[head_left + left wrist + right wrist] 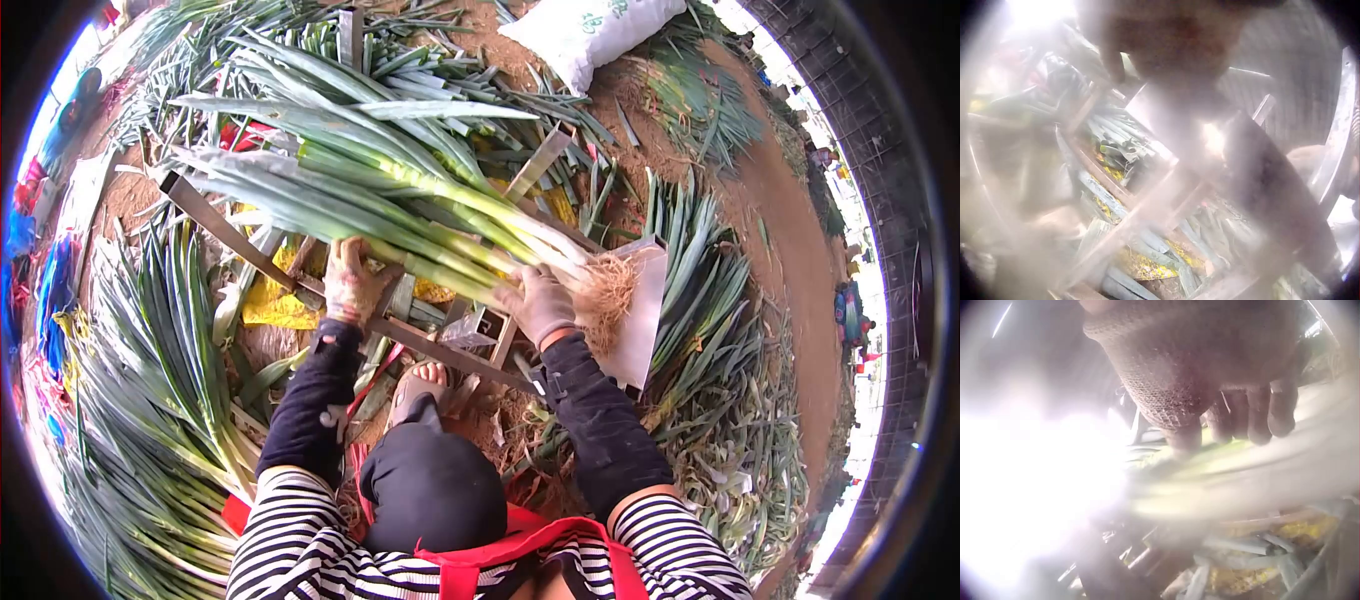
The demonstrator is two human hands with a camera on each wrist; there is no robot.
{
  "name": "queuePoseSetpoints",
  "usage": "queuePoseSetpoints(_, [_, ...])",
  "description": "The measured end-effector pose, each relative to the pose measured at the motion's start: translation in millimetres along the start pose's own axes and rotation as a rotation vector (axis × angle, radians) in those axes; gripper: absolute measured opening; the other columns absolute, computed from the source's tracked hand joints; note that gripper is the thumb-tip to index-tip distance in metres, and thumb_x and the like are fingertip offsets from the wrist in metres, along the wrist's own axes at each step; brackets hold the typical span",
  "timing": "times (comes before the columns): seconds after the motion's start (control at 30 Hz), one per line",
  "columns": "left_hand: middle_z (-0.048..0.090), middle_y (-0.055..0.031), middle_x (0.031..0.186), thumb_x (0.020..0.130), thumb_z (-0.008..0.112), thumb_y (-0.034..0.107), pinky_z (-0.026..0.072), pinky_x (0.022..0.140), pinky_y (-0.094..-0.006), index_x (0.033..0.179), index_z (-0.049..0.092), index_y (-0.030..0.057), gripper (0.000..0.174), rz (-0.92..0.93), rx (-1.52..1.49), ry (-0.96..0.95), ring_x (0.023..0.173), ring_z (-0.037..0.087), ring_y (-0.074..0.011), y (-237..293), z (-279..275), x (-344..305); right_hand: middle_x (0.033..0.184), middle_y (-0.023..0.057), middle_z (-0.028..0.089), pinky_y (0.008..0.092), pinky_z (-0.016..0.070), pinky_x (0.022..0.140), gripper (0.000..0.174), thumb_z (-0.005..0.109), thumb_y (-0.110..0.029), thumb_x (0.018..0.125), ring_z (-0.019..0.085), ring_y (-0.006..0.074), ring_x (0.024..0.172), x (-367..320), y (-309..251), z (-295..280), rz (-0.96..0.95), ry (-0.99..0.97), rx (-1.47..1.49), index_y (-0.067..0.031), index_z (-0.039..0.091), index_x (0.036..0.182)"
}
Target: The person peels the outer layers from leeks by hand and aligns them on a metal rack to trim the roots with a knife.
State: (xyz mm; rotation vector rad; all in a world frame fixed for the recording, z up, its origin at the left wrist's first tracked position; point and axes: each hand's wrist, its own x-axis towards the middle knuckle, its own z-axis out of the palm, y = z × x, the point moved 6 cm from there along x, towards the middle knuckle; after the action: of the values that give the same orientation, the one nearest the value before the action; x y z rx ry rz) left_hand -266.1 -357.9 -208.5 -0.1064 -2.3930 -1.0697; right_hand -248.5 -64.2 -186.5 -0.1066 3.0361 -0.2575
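A large bundle of green onions (400, 200) lies slantwise over a metal rack (440, 345), its leaves toward the upper left. The matted roots (612, 290) hang over a flat metal plate (648, 325) at the right. My gloved right hand (540, 300) grips the pale stalks near the root end; its fingers (1259, 415) curl down onto them in the right wrist view. At the near edge of the leaves is my gloved left hand (352, 285), its thumb apart from the fingers. The left wrist view is hazy, and how those fingers close is hidden.
Heaps of green onions lie at the left (150, 400) and right (700, 290). A white sack (600, 35) is at the top. Upright metal bars (540, 160) stick up from the rack. Below it are yellow sheeting (275, 300) and a sandalled foot (422, 385).
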Motion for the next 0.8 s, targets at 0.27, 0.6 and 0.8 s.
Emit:
queuePoseSetpoints(0.27, [0.052, -0.0144, 0.097, 0.056, 0.088, 0.022, 0.0477, 0.076, -0.0392, 0.103, 0.048, 0.0017, 0.065, -0.014, 0.026, 0.099, 0.087, 0.056, -0.0331, 5, -6, -17, 0.121, 0.0111, 0.055, 0.0428, 0.0438, 0.093, 0.045, 0.066, -0.027, 0.083, 0.054, 0.0307, 0.111, 88, 14, -21, 0.006, 0.202, 0.02, -0.0137, 0.051, 0.123])
queuePoseSetpoints(0.6, [0.054, -0.0134, 0.095, 0.061, 0.083, 0.012, 0.0477, 0.077, -0.0384, 0.1, 0.051, 0.0027, 0.051, -0.146, -0.029, 0.096, 0.087, 0.056, -0.0293, 0, -6, -27, 0.112, 0.0156, 0.059, 0.0425, 0.046, 0.09, 0.044, 0.067, -0.03, 0.083, 0.059, 0.0331, 0.102, 92, 26, -23, 0.008, 0.042, 0.018, -0.0115, 0.055, 0.121])
queuePoseSetpoints(0.8, [0.055, -0.0096, 0.097, 0.071, 0.083, 0.017, 0.0491, 0.08, -0.0343, 0.107, 0.05, 0.0028, 0.051, -0.152, -0.085, 0.042, 0.088, 0.059, -0.0236, -12, 5, -35, 0.089, 0.0056, 0.068, 0.0269, 0.05, 0.074, 0.027, 0.065, -0.026, 0.089, 0.062, 0.013, 0.08, 27, 62, -125, -0.105, 0.021, 0.559, -0.0033, 0.064, 0.104])
